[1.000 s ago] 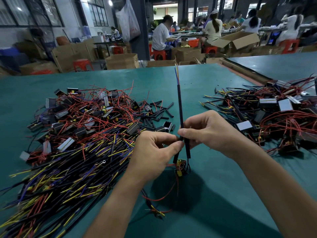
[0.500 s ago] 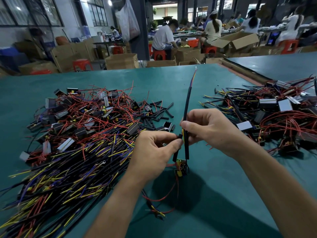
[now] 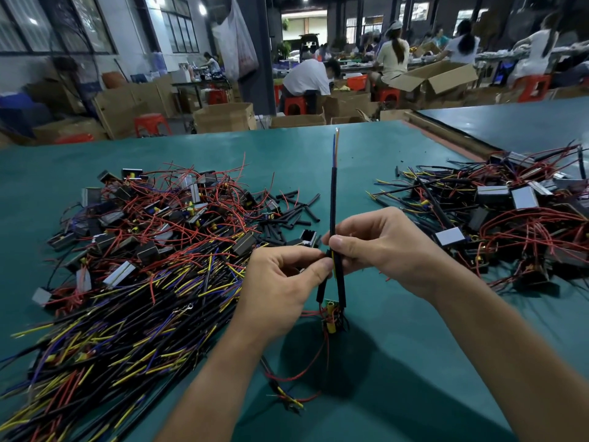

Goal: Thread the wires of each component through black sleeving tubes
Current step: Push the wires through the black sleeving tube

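1. Cardboard boxes and seated workers fill the workshop behind a green table.
2. At centre frame the right hand pinches a long black sleeving tube upright between thumb and curled fingers. Blue and orange wire tips poke out of its top.
3. The left hand pinches a shorter black tube just beside it.
4. Both tubes run down to a small component below the hands.
5. A left pile and a right pile of wired components flank them.
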### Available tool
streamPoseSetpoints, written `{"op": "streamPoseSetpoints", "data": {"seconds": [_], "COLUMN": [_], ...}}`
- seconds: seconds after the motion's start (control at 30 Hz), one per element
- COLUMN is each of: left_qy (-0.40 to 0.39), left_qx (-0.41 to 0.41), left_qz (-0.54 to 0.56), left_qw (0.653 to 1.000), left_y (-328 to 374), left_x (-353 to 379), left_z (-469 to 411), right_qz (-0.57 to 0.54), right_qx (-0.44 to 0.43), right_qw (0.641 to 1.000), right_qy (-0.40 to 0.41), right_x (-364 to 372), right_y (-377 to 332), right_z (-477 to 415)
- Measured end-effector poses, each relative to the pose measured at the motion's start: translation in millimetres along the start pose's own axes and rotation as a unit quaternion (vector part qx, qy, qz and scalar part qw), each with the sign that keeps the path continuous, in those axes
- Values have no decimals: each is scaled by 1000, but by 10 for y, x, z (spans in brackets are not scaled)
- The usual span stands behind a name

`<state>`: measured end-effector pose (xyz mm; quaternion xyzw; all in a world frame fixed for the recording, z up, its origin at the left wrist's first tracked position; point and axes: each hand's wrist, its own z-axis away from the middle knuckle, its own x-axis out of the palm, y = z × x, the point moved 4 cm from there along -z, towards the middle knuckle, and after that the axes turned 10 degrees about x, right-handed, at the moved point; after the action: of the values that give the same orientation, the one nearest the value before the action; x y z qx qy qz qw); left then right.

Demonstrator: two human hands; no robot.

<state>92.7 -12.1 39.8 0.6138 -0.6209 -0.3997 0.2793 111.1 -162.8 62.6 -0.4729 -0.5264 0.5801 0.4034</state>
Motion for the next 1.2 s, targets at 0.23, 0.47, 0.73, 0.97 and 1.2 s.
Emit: {"op": "streamPoseSetpoints", "data": {"seconds": [0.23,0.47,0.73,0.97,1.2], "left_qy": [45,28,16,102,141], "left_qx": [-42,-90,-74,-122,-169], "left_qz": [54,83,62,154,225], "left_qw": [997,992,995,975,949], "left_y": [-50,-96,-94,-112,-153], "left_x": [-40,-49,-82,-127,-181], "left_z": [-13,-2,-16,-53,-60], "right_qz": [19,53,60,251,168], "right_qx": [17,-23,-36,28,2], "right_qw": [999,998,997,944,978], "right_qy": [-32,-19,23,-214,-121], "right_x": [-32,-22,6,74,103], "right_y": [5,-6,85,268,175], "right_z": [16,7,-75,9,-34]}}
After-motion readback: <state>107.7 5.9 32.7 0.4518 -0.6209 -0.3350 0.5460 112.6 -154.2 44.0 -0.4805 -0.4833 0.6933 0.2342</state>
